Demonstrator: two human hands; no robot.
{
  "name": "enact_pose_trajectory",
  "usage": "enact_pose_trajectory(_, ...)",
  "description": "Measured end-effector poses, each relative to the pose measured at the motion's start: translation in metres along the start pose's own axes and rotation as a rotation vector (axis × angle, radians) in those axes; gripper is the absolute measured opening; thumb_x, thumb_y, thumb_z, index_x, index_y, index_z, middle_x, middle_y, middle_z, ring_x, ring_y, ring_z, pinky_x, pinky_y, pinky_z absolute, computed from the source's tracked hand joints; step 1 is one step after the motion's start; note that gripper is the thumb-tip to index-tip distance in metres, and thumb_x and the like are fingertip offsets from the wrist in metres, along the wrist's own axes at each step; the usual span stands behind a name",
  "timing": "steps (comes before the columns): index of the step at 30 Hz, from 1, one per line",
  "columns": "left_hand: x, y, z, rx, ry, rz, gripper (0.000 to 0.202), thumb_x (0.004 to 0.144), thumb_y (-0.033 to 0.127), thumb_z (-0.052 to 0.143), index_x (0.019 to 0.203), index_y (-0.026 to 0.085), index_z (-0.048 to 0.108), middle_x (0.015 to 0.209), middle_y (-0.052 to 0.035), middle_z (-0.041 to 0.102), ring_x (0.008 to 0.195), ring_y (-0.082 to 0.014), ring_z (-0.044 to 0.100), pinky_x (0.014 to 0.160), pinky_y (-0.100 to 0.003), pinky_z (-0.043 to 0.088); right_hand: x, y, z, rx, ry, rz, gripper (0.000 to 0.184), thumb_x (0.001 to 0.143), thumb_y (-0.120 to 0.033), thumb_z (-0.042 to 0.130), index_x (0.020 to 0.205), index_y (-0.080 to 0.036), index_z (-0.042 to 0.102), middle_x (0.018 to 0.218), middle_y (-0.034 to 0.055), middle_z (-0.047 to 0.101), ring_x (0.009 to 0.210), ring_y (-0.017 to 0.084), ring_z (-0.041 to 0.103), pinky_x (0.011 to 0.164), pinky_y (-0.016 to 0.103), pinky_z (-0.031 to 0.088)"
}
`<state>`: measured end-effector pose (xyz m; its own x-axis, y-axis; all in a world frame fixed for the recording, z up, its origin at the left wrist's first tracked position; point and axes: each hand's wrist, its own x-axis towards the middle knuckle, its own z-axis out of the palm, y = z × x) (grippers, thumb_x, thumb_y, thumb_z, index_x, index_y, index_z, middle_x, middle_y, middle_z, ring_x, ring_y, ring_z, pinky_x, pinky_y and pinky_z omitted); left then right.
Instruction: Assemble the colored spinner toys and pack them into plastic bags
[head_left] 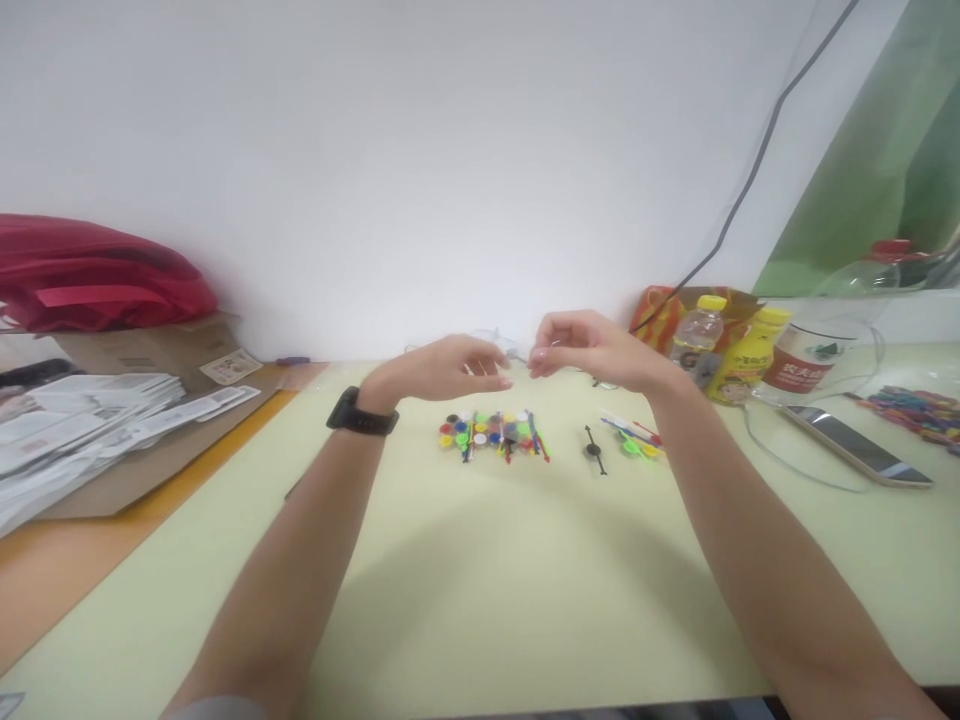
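You are holding left hand [442, 368] and right hand [589, 350] raised, fingertips [504, 381] pinched and meeting, contents too small to tell, clear of the coloured pieces [491, 432] lying on the surface [480, 580] just below.

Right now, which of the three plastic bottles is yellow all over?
The middle yellow-capped bottle; the small clear bottle left of it and the large red-labelled bottle are transparent.

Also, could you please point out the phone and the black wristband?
phone [855, 445], head view, middle of its screen.
black wristband [361, 416], head view, middle of the band's upper side.
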<state>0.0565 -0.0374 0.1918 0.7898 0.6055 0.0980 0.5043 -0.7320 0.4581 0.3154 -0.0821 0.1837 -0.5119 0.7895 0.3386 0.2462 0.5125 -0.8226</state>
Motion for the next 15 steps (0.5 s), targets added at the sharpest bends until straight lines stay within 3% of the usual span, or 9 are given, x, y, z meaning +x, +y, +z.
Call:
enact_pose_trajectory(5,0.0015,-0.0012,0.0017,-0.021,-0.064,0.019,0.038,0.093,0.057,0.062,0.108,0.024,0.075,0.101,-0.0050,0.076,0.088,-0.0215,0.070,0.076,-0.031,0.051,-0.0013,-0.0027,0.0005,-0.026,-0.035,-0.012,0.018,0.089,-0.036,0.074,0.089,-0.020,0.066,0.096,0.0048,0.074,0.097,0.020,0.071,0.091,0.037,0.057)
enact_pose_trajectory(10,0.0003,0.0018,-0.0008,-0.036,-0.048,0.031,0.033,0.093,0.052,0.061,0.100,0.024,0.077,0.097,-0.0043,0.076,0.089,-0.0216,0.069,0.078,-0.032,0.051,-0.0022,-0.0037,0.0007,-0.016,-0.046,-0.007,0.016,0.090,-0.033,0.073,0.089,-0.020,0.064,0.097,0.0052,0.074,0.097,0.021,0.071,0.092,0.038,0.057)
enact_pose_trajectory(12,0.0002,0.0024,-0.0009,-0.037,-0.042,0.031,0.034,0.094,0.052,0.060,0.105,0.024,0.076,0.101,-0.0054,0.075,0.091,-0.0220,0.069,0.079,-0.033,0.051,-0.0021,-0.0031,0.0011,0.011,-0.034,0.002,0.018,0.091,-0.035,0.072,0.090,-0.020,0.062,0.100,0.0062,0.074,0.098,0.022,0.072,0.092,0.039,0.057)
enact_pose_trajectory(15,0.0011,0.0007,0.0018,-0.038,0.004,0.011,0.050,0.094,0.057,0.061,0.130,0.024,0.066,0.114,-0.0091,0.073,0.097,-0.0239,0.070,0.080,-0.033,0.053,-0.0012,-0.0008,0.0016,0.024,0.040,0.031,0.020,0.094,-0.036,0.070,0.091,-0.021,0.057,0.100,0.0070,0.074,0.097,0.022,0.073,0.090,0.039,0.058)
